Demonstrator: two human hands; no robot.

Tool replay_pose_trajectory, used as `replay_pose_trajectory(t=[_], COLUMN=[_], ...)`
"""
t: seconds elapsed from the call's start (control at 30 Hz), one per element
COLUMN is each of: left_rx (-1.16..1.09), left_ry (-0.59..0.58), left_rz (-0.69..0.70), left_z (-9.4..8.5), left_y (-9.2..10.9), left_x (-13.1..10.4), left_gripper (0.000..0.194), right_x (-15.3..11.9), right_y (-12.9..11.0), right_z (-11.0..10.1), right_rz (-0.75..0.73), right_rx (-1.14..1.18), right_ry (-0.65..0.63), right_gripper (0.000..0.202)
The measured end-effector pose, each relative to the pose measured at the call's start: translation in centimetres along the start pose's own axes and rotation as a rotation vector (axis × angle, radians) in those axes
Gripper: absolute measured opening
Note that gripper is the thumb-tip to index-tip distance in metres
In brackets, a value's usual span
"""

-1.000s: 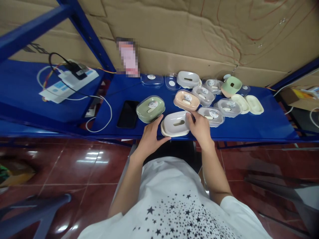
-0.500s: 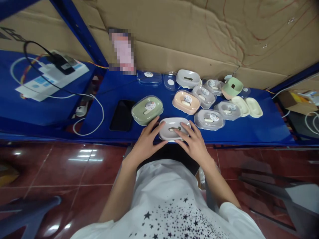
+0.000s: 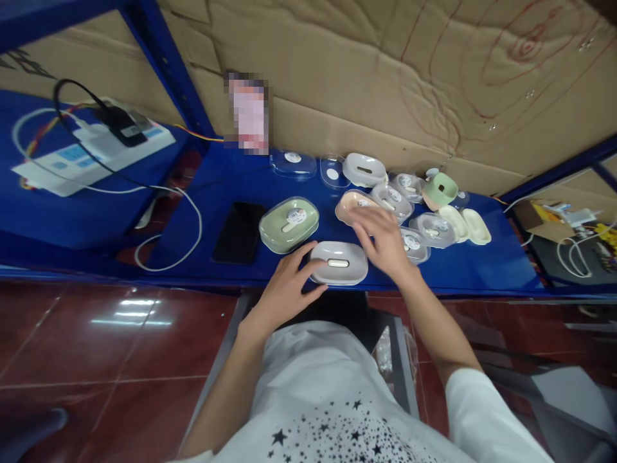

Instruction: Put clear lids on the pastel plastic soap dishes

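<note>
Off the grey dish (image 3: 357,265) since the earlier frame, the right hand (image 3: 383,241) now has its bent fingers over the peach dish (image 3: 344,207); I cannot tell whether they grip it. I see the left hand (image 3: 284,286) open, fingers spread around the grey dish's near end. Just beyond its fingertips lies the green dish (image 3: 276,230), with the black phone (image 3: 238,233) farther left. Lidded dishes (image 3: 434,231) sit right of the right hand.

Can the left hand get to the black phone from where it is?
Probably yes: nothing seems to stand between the left hand and the black phone, and the green dish sits to the side. But that hand is at the grey dish, so it may need to leave that.
</note>
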State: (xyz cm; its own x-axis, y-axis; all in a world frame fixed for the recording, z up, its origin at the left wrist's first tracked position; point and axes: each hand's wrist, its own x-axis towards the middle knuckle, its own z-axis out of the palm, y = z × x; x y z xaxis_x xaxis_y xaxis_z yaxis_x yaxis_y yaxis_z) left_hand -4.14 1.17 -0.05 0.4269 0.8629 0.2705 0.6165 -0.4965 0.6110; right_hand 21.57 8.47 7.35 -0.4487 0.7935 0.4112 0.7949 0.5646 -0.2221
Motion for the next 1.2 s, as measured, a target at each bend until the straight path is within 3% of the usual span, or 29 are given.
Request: replay_pose_trajectory(t=[0.07,0.17,0.27,0.33,0.4,0.5,0.57,0.63,0.73,0.83,0.93,1.03,1.2], left_rx=[-0.018,-0.042,-0.049,-0.045,-0.042,-0.055,-0.063,-0.056,-0.031,-0.011,-0.007,-0.02,-0.035], left_ry=[-0.011,-0.011,0.002,0.014,0.03,0.065,0.084,0.086,0.076,0.057,0.042,0.033,0.012], left_rz=[-0.023,-0.05,-0.047,-0.04,-0.03,-0.026,-0.042,-0.062,-0.059,-0.032,-0.02,-0.031,-0.053], left_z=[-0.2,-0.3,-0.3,-0.2,0.0,0.1,0.2,0.3,0.3,0.3,0.2,0.1,0.0], left_y=[0.1,0.1,-0.1,-0.2,-0.2,-0.1,0.0,0.1,0.1,0.2,0.3,0.4,0.3], left_x=[0.0,0.0,-0.1,-0.1,-0.1,0.1,0.3,0.4,0.6,0.6,0.6,0.6,0.6], left_gripper=[0.04,0.042,0.039,0.038,0.04,0.053,0.065,0.074,0.079,0.077,0.07,0.067,0.065], right_x=[5.8,13.1,16.6,16.7,14.8,9.1,4.3,-0.4,-5.0,-6.6,-6.8,-7.4,-8.3], right_y=[1.1,2.3,3.1,3.5,3.7,3.1,2.1,1.0,-0.3,-1.4,-2.5,-3.2,-2.5], right_z=[1.2,4.5,6.5,6.0,4.2,0.5,-1.3,-1.8,-0.3,1.6,2.0,1.7,1.7], right_rz=[0.084,0.25,0.326,0.337,0.336,0.346,0.425,0.541,0.698,0.71,0.552,0.35,0.117], right_rx=[-0.088,-0.172,-0.168,-0.111,0.116,0.583,0.681,0.662,0.69,0.673,0.471,0.263,0.158], right_ry=[-0.083,-0.324,-0.394,-0.311,-0.126,0.182,0.3,0.349,0.317,0.258,0.204,0.059,-0.134], right_gripper=[0.04,0.038,0.023,0.021,0.031,0.043,0.045,0.045,0.048,0.051,0.053,0.055,0.063])
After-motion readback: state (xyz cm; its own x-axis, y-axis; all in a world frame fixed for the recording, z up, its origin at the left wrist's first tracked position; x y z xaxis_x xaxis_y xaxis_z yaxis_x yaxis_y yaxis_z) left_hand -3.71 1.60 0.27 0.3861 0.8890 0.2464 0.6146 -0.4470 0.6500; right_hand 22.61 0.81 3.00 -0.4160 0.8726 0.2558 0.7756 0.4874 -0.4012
